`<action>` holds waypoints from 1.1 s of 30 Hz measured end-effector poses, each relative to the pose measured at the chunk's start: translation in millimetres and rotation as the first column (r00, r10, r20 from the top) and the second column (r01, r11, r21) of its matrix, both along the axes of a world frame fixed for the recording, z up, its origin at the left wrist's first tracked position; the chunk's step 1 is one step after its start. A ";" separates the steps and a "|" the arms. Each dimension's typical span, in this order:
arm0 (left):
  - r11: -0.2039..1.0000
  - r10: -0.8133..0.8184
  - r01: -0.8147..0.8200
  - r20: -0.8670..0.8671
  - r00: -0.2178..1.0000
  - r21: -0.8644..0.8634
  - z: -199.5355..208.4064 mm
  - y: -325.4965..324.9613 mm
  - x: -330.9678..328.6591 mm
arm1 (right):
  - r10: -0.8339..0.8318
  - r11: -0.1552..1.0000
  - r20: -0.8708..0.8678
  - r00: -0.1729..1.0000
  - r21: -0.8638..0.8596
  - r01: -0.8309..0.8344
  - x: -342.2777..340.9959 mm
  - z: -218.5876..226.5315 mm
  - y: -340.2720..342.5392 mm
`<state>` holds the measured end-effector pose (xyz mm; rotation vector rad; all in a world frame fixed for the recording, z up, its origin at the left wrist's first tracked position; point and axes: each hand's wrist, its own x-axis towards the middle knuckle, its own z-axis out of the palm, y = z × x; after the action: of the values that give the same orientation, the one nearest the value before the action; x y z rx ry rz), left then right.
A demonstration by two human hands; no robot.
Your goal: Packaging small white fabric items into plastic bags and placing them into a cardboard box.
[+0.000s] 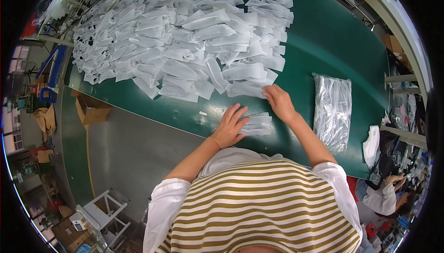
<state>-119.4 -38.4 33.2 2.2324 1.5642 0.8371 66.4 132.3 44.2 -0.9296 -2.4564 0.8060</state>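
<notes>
A big heap of translucent white plastic pouches [180, 45] covers the far left and middle of the green table [333, 45]. My right hand [281, 103] pinches the right end of one frosted pouch [247, 89] at the heap's near edge. Close to my body, a small stack of similar pouches [260, 124] lies on the table. Over its left end rests my left hand [227, 127], fingers spread and stretched out. What the pouches contain is not clear through the cloudy plastic.
A large clear bag [332, 112] of packed pouches lies to the right. A small white label [203, 113] sits left of my left hand. Farther right are a white item [371, 146] at the table edge and a seated person [384, 197]. A cardboard box [92, 109] stands beyond the left edge.
</notes>
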 end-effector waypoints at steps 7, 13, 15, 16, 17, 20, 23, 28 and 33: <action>0.991 -0.094 0.091 -0.024 0.995 -0.098 -10.4 6.6 -4.5 | 0.134 0.989 -0.119 0.984 -0.047 -0.141 18.7 -17.7 -38.6; 0.983 -0.126 0.131 0.046 0.991 -0.132 -28.8 7.8 -3.0 | 0.021 0.995 -0.102 0.995 0.099 -0.011 -12.2 -4.0 -2.8; 0.973 -0.062 0.098 0.169 0.984 -0.210 -26.7 10.3 -0.3 | 0.012 0.963 0.027 1.000 0.267 -0.019 -20.2 -25.6 6.7; 0.964 -0.021 0.080 0.227 0.974 -0.252 -23.1 10.6 0.2 | 0.005 0.938 0.090 0.996 0.346 -0.036 -22.1 -30.3 7.2; 0.964 -0.021 0.080 0.227 0.974 -0.254 -19.7 11.0 0.3 | 0.004 0.938 0.090 0.996 0.344 -0.035 -18.5 -33.8 7.0; 0.998 -0.028 0.028 0.001 1.000 -0.048 -7.2 14.2 0.2 | 0.030 0.981 0.163 0.986 0.184 -0.060 -0.6 -36.8 4.2; 1.000 -0.021 0.020 -0.067 0.998 -0.019 7.7 22.0 -1.1 | 0.178 0.979 0.255 0.950 0.053 -0.198 13.4 -25.7 -1.7; 0.990 -0.066 0.064 -0.015 0.998 -0.126 -15.9 27.9 1.2 | -0.061 0.998 0.140 0.988 0.015 0.060 22.7 6.3 -25.0; 0.975 0.159 -0.154 0.017 0.987 -0.162 -19.0 23.6 38.5 | -0.389 0.894 0.137 0.911 -0.184 0.409 48.5 -3.3 -102.7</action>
<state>-80.9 -14.9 14.2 1.9966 1.7458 0.7526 114.9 29.6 40.9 -1.5233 -2.1659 0.8949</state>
